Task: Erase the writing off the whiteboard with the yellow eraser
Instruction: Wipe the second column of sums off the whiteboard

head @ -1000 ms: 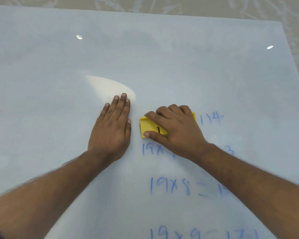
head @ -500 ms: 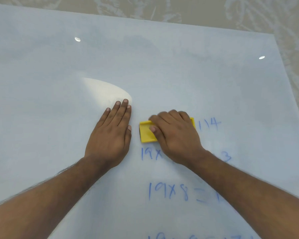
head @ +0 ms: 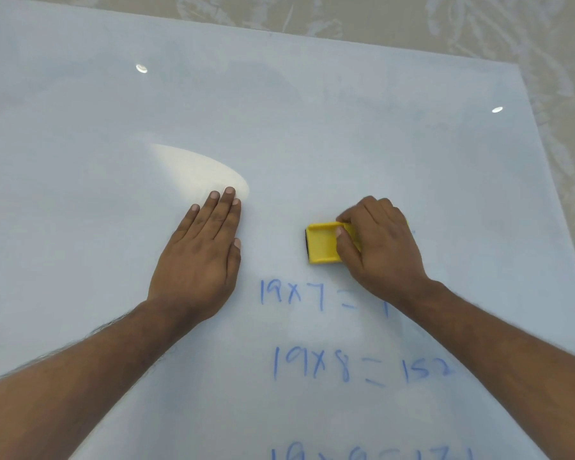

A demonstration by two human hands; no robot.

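Head view, from the left: the left hand (head: 200, 260) lies flat on the whiteboard (head: 80, 161), fingers straight and together, holding nothing and serving as a brace; its fingertips reach the edge of a bright oval glare (head: 196, 171). To its right, well apart from it, the yellow eraser (head: 322, 242) rests on the board with a dark pad edge showing along its left side, and the right hand (head: 379, 247) grips it from above, fingers curled over the far edge and thumb pressed on the top face. Blue writing (head: 312, 327) sits below the eraser: a "19x7" line just under it, a "19x8 = 152" line nearer the camera. To do this stroke well, I judge the pad should stay flat and evenly pressed, run along a whole line rather than dab at it, overlap each pass, and drop down row by row, while the braced palm keeps off the wet-looking ink and steadies the sheet. The right end of the "19x7" line is hidden behind the right wrist, so its answer cannot be read. A faint blue trace just right of the knuckles is too small to tell. The lowest row is cut off by the frame's bottom edge, and most of the eraser's right half is covered by the gripping fingers.
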